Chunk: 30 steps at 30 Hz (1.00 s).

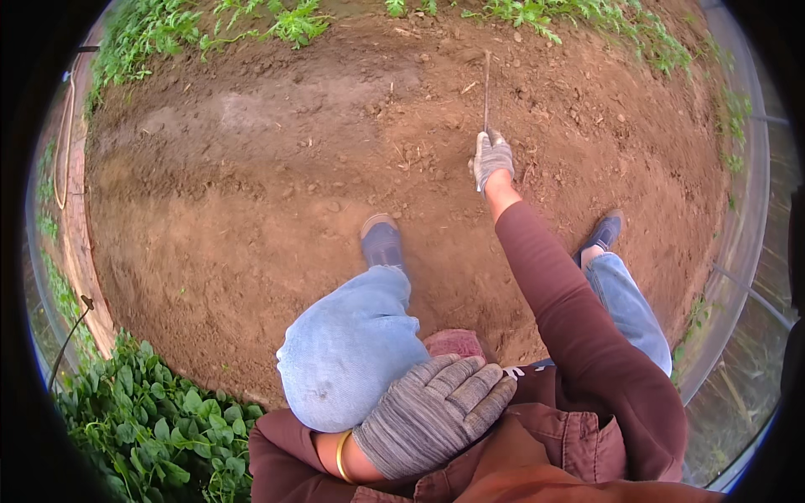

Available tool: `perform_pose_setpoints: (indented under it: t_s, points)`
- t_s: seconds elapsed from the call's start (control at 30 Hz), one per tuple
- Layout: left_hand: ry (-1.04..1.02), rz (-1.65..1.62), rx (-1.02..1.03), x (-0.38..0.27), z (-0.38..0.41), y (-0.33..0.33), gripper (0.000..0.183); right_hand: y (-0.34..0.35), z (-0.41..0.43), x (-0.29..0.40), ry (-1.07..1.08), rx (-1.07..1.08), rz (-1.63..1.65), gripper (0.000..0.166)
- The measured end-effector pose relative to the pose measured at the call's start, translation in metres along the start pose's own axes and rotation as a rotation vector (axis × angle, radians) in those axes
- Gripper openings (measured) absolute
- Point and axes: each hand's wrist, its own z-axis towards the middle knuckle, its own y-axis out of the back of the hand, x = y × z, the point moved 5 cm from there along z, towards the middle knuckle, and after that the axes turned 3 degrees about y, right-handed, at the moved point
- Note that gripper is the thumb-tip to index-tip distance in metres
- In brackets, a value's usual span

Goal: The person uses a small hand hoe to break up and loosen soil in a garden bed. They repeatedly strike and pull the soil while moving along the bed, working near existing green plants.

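Observation:
My right hand [494, 157], in a grey knit glove, is stretched out over the tilled soil [251, 232]. It is closed around a hand tool with a thin, straight shaft [487, 94]. The far end of this tool meets the loose dirt, and its head is too small and soil-coloured to make out. Gloved the same way, my left hand [437, 409] lies flat at my lap beside my bent knee [352, 352], fingers extended and holding nothing. A yellow bangle [343, 456] circles the left wrist.
Feathery green plants [295, 25] grow along the far edge. Broad-leaved plants [163, 434] fill the near left corner. Brick edging [78, 239] with a hose [61, 170] runs along the left. Clear plastic sheeting [748, 251] borders the right. My shoes [382, 242] stand on the soil.

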Motion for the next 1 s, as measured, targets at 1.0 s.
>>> perform_pose_setpoints:
  t_s: [1.0]
  points:
    - [0.047, 0.008, -0.029, 0.006, -0.007, 0.009, 0.042, -0.128, 0.024, 0.148, 0.606, 0.212, -0.658, 0.033]
